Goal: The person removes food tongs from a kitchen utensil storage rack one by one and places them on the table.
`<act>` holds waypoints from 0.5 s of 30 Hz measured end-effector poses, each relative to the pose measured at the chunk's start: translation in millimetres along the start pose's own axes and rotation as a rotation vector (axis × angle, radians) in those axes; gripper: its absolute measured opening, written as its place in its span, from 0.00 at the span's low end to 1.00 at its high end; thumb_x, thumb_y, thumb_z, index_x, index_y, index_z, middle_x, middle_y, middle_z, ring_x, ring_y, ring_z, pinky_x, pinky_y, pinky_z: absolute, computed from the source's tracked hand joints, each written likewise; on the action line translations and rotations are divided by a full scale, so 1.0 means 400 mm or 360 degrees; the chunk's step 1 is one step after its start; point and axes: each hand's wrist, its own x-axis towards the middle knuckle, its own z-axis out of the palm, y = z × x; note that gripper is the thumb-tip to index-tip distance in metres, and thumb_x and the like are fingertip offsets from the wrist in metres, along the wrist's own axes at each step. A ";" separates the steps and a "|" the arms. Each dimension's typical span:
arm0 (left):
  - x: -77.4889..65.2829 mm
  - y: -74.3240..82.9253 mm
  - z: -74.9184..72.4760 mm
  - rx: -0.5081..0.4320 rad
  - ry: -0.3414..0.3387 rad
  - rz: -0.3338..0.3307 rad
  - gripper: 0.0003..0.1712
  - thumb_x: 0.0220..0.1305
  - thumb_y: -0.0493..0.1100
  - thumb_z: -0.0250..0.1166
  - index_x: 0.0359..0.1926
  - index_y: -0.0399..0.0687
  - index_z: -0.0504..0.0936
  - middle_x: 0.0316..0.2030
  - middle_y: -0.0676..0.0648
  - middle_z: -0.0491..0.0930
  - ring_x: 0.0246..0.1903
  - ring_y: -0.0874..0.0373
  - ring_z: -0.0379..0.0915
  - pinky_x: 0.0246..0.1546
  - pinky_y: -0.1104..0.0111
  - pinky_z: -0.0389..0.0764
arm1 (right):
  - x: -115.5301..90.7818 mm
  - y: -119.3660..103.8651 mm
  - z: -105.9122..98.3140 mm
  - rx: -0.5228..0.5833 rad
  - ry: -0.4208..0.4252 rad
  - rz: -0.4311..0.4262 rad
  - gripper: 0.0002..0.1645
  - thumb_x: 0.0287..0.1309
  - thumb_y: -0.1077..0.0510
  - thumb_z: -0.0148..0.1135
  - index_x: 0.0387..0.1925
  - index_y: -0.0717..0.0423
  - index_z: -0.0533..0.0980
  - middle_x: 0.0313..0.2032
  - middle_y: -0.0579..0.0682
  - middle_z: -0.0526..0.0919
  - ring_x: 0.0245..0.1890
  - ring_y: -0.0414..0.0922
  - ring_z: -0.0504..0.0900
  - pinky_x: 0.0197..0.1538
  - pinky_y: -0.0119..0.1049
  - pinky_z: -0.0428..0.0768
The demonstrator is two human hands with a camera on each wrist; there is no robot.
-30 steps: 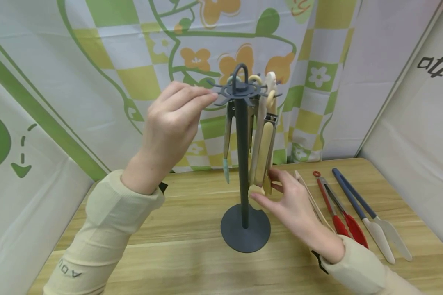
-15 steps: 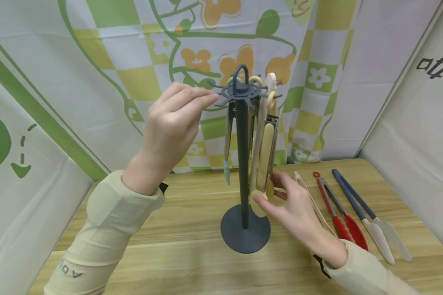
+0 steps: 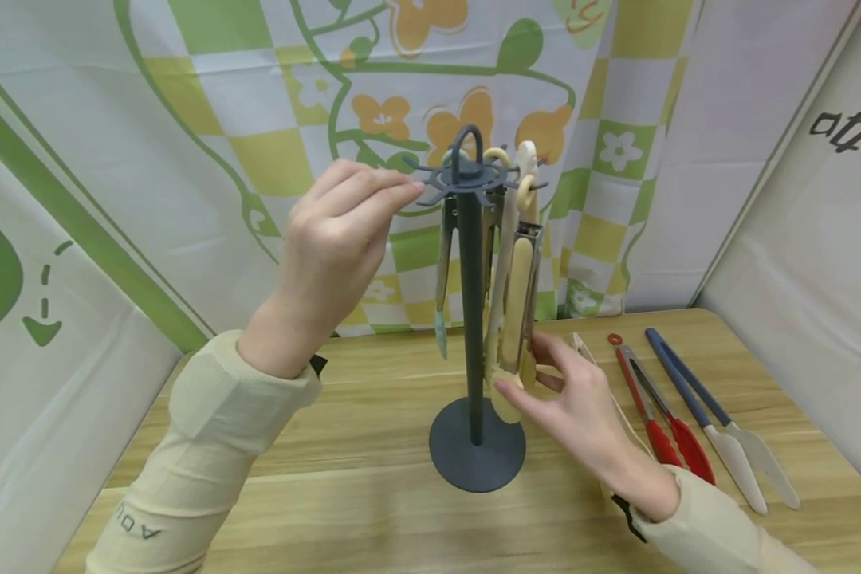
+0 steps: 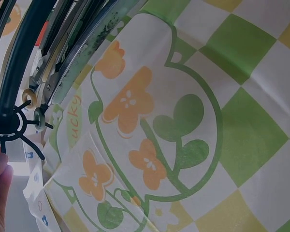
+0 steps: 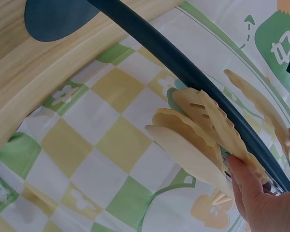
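A dark grey utensil stand (image 3: 471, 319) with a ring of hooks stands upright on the table. My left hand (image 3: 337, 223) pinches one hook at its left side. Yellow tongs (image 3: 518, 295) hang by their ring from a hook on the right. Low on these tongs, my right hand (image 3: 574, 399) grips their ends, with the thumb on the near yellow tip. The right wrist view shows a slotted yellow tip (image 5: 215, 121) by the fingers and another tip (image 5: 266, 106) by the thumb. Mint-tipped tongs (image 3: 441, 319) hang behind the post; other hanging tongs are partly hidden.
On the table (image 3: 316, 478) to the right lie red tongs (image 3: 663, 406) and blue-handled tongs (image 3: 717, 414) with pale tips. A thin pale utensil (image 3: 613, 395) lies partly behind my right hand. A patterned curtain (image 3: 402, 80) hangs close behind the stand.
The yellow tongs have swung slightly to the right, their near tip now reaching lower. My right hand has shifted a little right with them. My left hand has stayed at the hook.
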 end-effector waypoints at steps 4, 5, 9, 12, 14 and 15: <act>0.001 0.001 0.000 0.0000 0.0002 0.0001 0.15 0.63 0.27 0.50 0.31 0.31 0.84 0.30 0.40 0.82 0.30 0.48 0.73 0.33 0.66 0.78 | 0.003 -0.001 0.000 -0.0007 0.0027 -0.0028 0.31 0.40 0.58 0.73 0.49 0.61 0.73 0.41 0.54 0.80 0.43 0.47 0.78 0.40 0.37 0.82; 0.001 0.001 0.000 0.0000 0.0000 0.0001 0.15 0.63 0.27 0.50 0.31 0.31 0.84 0.30 0.40 0.82 0.30 0.48 0.73 0.33 0.66 0.78 | 0.003 -0.002 0.000 -0.0010 0.0034 -0.0033 0.31 0.40 0.58 0.73 0.49 0.62 0.73 0.41 0.54 0.79 0.43 0.47 0.78 0.40 0.37 0.82; 0.000 0.000 0.001 0.0003 -0.0005 0.0001 0.15 0.63 0.27 0.50 0.31 0.31 0.84 0.31 0.40 0.82 0.30 0.48 0.73 0.34 0.66 0.78 | 0.003 -0.003 -0.003 -0.0007 0.0052 -0.0036 0.31 0.40 0.59 0.73 0.49 0.62 0.73 0.41 0.54 0.78 0.43 0.47 0.78 0.39 0.36 0.82; 0.000 0.000 0.000 0.0000 -0.0007 -0.0001 0.15 0.63 0.27 0.50 0.31 0.31 0.84 0.31 0.40 0.82 0.31 0.48 0.73 0.33 0.66 0.78 | 0.001 -0.003 -0.005 0.0008 0.0065 -0.0049 0.30 0.40 0.60 0.73 0.48 0.62 0.73 0.40 0.54 0.78 0.42 0.47 0.78 0.39 0.36 0.82; 0.000 0.000 0.000 -0.0003 -0.0009 -0.0002 0.15 0.63 0.27 0.50 0.32 0.31 0.84 0.31 0.40 0.82 0.31 0.48 0.73 0.33 0.66 0.78 | -0.001 -0.003 -0.007 0.0022 0.0076 -0.0061 0.30 0.40 0.61 0.73 0.48 0.62 0.73 0.40 0.54 0.78 0.42 0.47 0.78 0.39 0.37 0.82; 0.000 0.000 0.000 -0.0005 -0.0010 -0.0003 0.15 0.63 0.27 0.50 0.32 0.31 0.84 0.31 0.40 0.82 0.31 0.48 0.73 0.33 0.66 0.78 | -0.002 -0.002 -0.008 0.0027 0.0082 -0.0065 0.30 0.40 0.61 0.73 0.48 0.62 0.73 0.40 0.53 0.79 0.42 0.47 0.79 0.39 0.37 0.82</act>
